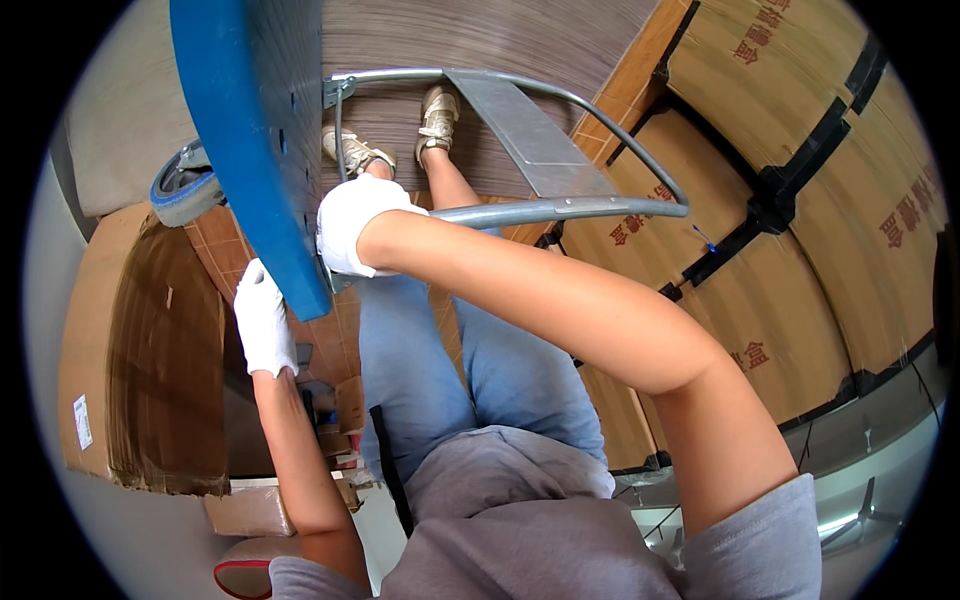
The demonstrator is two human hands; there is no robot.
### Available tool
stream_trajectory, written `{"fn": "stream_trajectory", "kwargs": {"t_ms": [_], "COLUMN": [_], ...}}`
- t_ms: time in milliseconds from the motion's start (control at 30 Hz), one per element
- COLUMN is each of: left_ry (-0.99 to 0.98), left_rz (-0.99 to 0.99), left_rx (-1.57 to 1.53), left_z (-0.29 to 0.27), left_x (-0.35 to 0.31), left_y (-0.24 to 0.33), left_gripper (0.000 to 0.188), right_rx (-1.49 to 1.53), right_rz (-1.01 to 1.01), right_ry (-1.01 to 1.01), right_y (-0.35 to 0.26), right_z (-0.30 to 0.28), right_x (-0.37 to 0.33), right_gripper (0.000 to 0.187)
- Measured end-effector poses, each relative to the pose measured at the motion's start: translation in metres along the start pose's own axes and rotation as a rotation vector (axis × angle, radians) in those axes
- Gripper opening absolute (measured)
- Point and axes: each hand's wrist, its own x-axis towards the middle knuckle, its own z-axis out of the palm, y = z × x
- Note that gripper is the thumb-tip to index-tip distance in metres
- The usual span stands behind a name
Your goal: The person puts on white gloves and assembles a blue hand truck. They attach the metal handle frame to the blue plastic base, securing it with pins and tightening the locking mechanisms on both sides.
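A platform trolley stands tipped up on its side in front of me, its blue deck (240, 130) upright and its grey metal handle (620, 207) reaching out to the right. My left hand (264, 318), in a white glove, is closed at the deck's near left edge, its fingers partly hidden. My right hand (358, 228), also white-gloved, is closed at the near end of the handle, where it joins the deck. That hand covers the joint, and its fingertips are out of sight. One grey-rimmed caster wheel (187, 190) shows beyond the deck's left side.
Large brown cartons (810, 270) with black corner pieces stand stacked along the right. An open cardboard box (120, 340) is at the left, with a smaller wrapped parcel (250, 512) near it. My shoes (438, 120) stand on a grey striped surface (520, 40) within the handle's loop.
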Motion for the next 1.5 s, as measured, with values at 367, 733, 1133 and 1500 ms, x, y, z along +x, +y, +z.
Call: {"fn": "stream_trajectory", "kwargs": {"t_ms": [367, 733, 1133, 1500], "left_ry": [0.024, -0.015, 0.017, 0.019], "left_rz": [0.042, 0.027, 0.031, 0.057], "left_rx": [0.059, 0.063, 0.102, 0.098], "left_z": [0.003, 0.0, -0.001, -0.001], "left_x": [0.002, 0.003, 0.006, 0.009], "left_y": [-0.005, -0.009, -0.01, -0.013], "left_gripper": [0.016, 0.021, 0.017, 0.02], "right_rx": [-0.067, 0.27, 0.107, 0.107], "right_rz": [0.361, 0.105, -0.074, 0.113], "right_ry": [-0.033, 0.447, 0.28, 0.326], "right_y": [-0.002, 0.004, 0.016, -0.001], "right_z": [0.031, -0.006, -0.024, -0.009], "right_x": [0.04, -0.035, -0.029, -0.027], "right_gripper": [0.03, 0.024, 0.032, 0.03]}}
